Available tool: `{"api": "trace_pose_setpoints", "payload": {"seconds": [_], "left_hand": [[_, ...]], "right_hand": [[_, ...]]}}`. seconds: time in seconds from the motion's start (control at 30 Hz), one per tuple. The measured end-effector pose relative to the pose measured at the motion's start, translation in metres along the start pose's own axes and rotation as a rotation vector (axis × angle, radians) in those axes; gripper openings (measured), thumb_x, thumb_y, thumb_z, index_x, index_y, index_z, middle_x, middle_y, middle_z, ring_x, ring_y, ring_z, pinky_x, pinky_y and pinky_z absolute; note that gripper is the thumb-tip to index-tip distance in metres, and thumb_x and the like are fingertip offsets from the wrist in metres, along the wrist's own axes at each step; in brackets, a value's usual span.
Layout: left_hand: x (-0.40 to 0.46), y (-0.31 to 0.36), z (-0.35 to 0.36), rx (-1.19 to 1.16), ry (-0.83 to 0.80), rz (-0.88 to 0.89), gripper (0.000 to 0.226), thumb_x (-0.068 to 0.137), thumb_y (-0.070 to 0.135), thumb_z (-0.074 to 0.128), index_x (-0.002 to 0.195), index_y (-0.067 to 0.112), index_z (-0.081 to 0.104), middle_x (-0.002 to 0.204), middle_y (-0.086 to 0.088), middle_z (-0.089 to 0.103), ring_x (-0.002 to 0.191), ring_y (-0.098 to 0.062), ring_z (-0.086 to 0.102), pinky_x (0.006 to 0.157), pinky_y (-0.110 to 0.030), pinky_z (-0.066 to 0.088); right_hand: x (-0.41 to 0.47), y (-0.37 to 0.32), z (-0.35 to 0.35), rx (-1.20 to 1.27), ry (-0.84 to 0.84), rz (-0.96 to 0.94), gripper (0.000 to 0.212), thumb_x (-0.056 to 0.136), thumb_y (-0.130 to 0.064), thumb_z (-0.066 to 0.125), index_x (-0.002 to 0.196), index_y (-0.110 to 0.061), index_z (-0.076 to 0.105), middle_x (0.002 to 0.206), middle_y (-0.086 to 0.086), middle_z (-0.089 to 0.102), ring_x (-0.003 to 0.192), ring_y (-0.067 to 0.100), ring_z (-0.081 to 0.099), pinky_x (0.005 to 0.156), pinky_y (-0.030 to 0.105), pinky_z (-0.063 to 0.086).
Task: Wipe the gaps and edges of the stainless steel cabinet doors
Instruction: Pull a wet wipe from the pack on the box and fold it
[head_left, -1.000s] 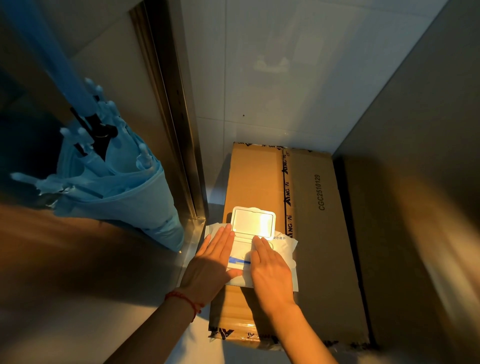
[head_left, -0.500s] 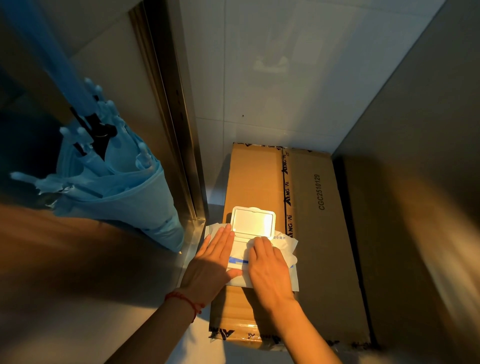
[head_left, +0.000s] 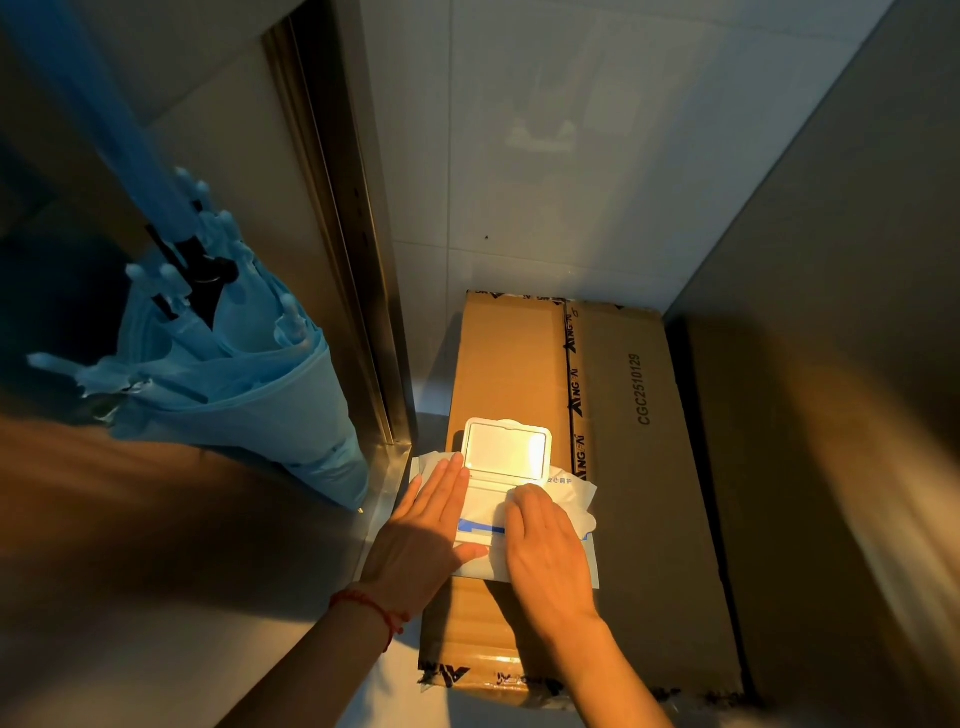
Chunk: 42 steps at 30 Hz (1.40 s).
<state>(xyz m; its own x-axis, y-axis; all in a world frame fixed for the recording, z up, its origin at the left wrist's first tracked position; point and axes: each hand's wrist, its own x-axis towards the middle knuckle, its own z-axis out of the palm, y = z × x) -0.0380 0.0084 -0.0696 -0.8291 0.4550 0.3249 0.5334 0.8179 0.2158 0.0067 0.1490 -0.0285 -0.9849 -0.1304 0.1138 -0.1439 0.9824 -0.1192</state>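
Left hand (head_left: 423, 540) flat, fingers straight, steadying the wet-wipe pack (head_left: 498, 499) on the cardboard box (head_left: 644, 467); right hand (head_left: 545, 545) fingers pinching a wipe (head_left: 571, 493); next, pulling it free for the steel door edge (head_left: 358, 291) alongside.

One head-worn view — looking steeply down, close over a cardboard box (head_left: 613, 467).

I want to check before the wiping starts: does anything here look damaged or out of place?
Nothing serious. The cardboard box has torn, ragged tape at its near end. The wipes pack lies on it with its lid open, under the left hand and right hand.
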Motion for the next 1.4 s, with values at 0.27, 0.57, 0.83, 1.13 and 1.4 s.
{"api": "trace_pose_setpoints", "payload": {"seconds": [0.27,0.57,0.83,1.13,1.4], "left_hand": [[-0.001,-0.001,0.004,-0.014,-0.031,-0.008,0.085,0.03,0.04,0.094,0.096,-0.006,0.07,0.103,-0.019,0.069,0.091,-0.033,0.069,0.069,-0.05,0.054],[0.0,0.0,-0.002,-0.014,0.0,0.006,0.083,0.029,0.038,0.095,0.094,-0.007,0.071,0.1,-0.02,0.07,0.088,-0.034,0.069,0.067,-0.049,0.054],[0.002,0.003,-0.006,0.003,0.007,0.005,0.081,0.029,0.039,0.095,0.092,-0.007,0.071,0.1,-0.019,0.07,0.087,-0.033,0.069,0.066,-0.049,0.054],[0.001,0.003,-0.008,-0.002,-0.032,-0.003,0.084,0.029,0.038,0.095,0.095,-0.008,0.07,0.101,-0.02,0.07,0.089,-0.033,0.069,0.066,-0.049,0.054],[0.002,0.003,-0.007,0.014,-0.068,0.001,0.087,0.024,0.041,0.095,0.094,-0.006,0.071,0.101,-0.018,0.07,0.088,-0.031,0.07,0.067,-0.046,0.054]], "right_hand": [[0.001,-0.002,-0.004,0.062,0.023,0.023,0.056,0.026,-0.029,0.098,0.071,-0.008,0.072,0.083,0.009,0.072,0.077,0.019,0.071,0.061,0.025,0.058],[0.004,-0.006,-0.003,0.043,0.004,0.059,0.069,0.016,-0.03,0.098,0.075,-0.006,0.072,0.081,0.008,0.071,0.071,0.021,0.071,0.059,0.026,0.058],[0.008,-0.007,-0.004,0.004,-0.017,0.101,0.072,0.01,-0.028,0.098,0.072,-0.004,0.071,0.073,0.009,0.068,0.061,0.024,0.068,0.053,0.025,0.057],[0.007,-0.007,-0.001,0.034,0.001,0.138,0.066,0.019,-0.022,0.099,0.075,-0.002,0.07,0.076,0.011,0.069,0.064,0.025,0.069,0.057,0.027,0.056],[0.0,0.001,-0.001,0.102,0.009,0.045,0.06,0.03,-0.03,0.098,0.079,-0.008,0.071,0.09,0.01,0.071,0.079,0.022,0.07,0.061,0.025,0.056]]}}
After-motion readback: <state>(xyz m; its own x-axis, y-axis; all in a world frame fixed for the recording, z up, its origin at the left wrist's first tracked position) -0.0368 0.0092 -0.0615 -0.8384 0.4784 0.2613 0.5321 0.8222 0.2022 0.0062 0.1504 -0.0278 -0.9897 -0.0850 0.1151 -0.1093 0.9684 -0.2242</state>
